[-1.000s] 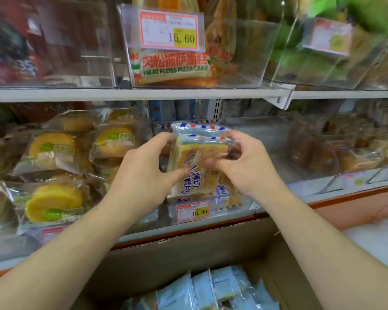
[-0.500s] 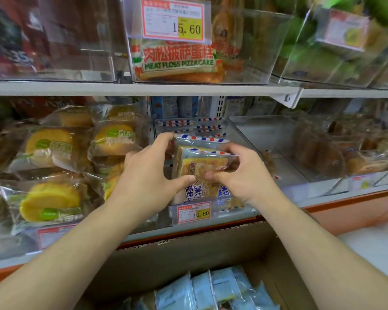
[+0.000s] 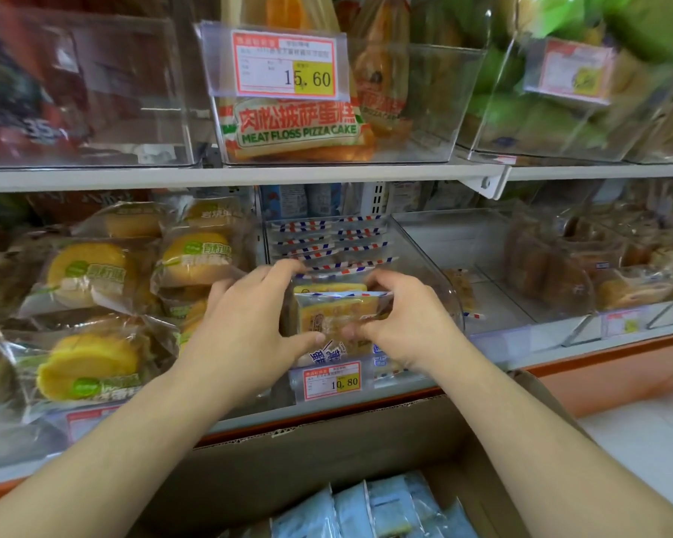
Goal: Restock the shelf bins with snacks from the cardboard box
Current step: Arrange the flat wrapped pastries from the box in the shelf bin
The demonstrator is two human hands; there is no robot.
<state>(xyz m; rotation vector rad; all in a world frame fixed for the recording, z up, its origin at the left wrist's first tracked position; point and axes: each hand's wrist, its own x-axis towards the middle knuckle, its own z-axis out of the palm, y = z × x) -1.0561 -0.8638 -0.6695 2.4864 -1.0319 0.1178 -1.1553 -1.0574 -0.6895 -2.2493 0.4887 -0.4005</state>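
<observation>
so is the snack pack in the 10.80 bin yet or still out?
Partly in. The snack pack sits upright at the clear bin's front, behind the wall, gripped by left hand and right hand.

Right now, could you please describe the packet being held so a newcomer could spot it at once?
Find the lower shelf's clear middle bin, above the 10.80 price tag. Both hands, left hand and right hand, hold the packet at its front. Unlike neighbouring green-labelled yellow cakes, it has a red-and-blue striped edge.

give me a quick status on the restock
Both hands, left and right, grip the snack pack. Pack going into the clear bin, striped packs behind. Nothing blocking.
</observation>
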